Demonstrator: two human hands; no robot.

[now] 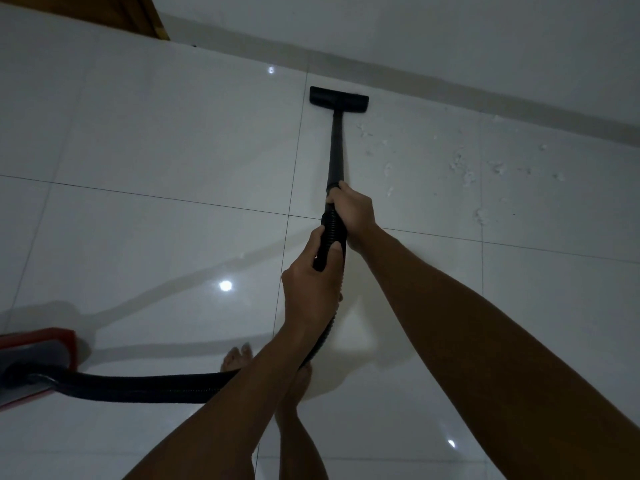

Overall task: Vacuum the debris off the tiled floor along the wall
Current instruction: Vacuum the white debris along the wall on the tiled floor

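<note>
White debris [460, 164] is scattered over the glossy tiled floor [173, 140], near the grey skirting of the wall [450, 39] and to the right of the vacuum's black wand [335, 150]. Some flakes are seen right by the skirting, others further out on the tile, and one clump lies beside a grout line. The flat black floor head [338, 97] is set on the floor just short of the skirting, left of the debris and apart from it. The wand is gripped at its upper end by the right hand [353, 209], whose fingers are closed around it. The ribbed black hose [330, 233] just below is held in the closed left hand [311, 282]. From there the hose is led down past a bare foot [235, 360] and off to the left, where it is joined to the red and grey vacuum body [34, 365] at the frame's edge. A wooden edge [152, 15] is visible at the top left, against the wall.
</note>
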